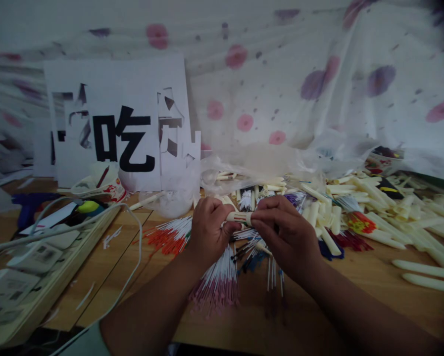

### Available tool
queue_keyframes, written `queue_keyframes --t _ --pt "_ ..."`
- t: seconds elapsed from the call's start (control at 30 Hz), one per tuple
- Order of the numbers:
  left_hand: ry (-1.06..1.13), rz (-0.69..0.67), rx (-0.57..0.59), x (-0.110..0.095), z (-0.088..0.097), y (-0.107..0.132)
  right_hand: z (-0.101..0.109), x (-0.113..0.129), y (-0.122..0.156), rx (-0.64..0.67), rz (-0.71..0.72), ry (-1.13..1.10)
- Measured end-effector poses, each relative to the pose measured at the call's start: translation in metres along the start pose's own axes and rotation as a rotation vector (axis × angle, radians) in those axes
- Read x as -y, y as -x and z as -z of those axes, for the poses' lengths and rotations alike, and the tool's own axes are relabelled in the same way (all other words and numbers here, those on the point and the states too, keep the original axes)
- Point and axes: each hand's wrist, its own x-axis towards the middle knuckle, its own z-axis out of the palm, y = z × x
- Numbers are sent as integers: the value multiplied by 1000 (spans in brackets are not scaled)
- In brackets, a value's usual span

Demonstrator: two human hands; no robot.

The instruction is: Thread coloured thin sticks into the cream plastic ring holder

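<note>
My left hand point(209, 230) and my right hand point(286, 232) meet in the middle of the view, both pinched on one cream-coloured pen barrel point(240, 217) held level between them. A bundle of thin refills with pink tips point(216, 284) fans out below my left hand, which seems to grip it too. More refills with orange tips point(168, 237) lie to the left on the wooden table point(355, 291). A large heap of cream pen barrels point(355, 207) spreads to the right.
A white sheet with black characters point(121, 123) stands at the back left. In front of it are a clear plastic bag point(244, 168), a paper cup point(99, 185) and a flat tray point(32, 267) with a white cable point(132, 267) over it. Flowered cloth point(318, 74) hangs behind.
</note>
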Motion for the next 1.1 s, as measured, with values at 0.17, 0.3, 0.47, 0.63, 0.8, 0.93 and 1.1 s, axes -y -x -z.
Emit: queue_keyframes --t 0.17,0.3,0.47,0.63,0.8,0.93,1.1 --pt "19 4 0 5 -3 -1 1 -6 -2 106 -88 -194" --pt "19 18 -11 8 -5 -1 -1 -8 -1 53 -210 -133" --pt "62 32 -59 7 -5 -1 -2 -7 -2 45 -193 -68" --pt "65 31 -92 6 -4 0 1 -9 -3 69 -133 -29" --pt "138 88 24 3 -5 -1 0 -10 -4 70 -102 12" --pt "361 265 147 6 -9 -2 13 -9 -12 19 -23 37" --pt "637 409 268 11 -14 1 56 -20 1 122 -113 102"
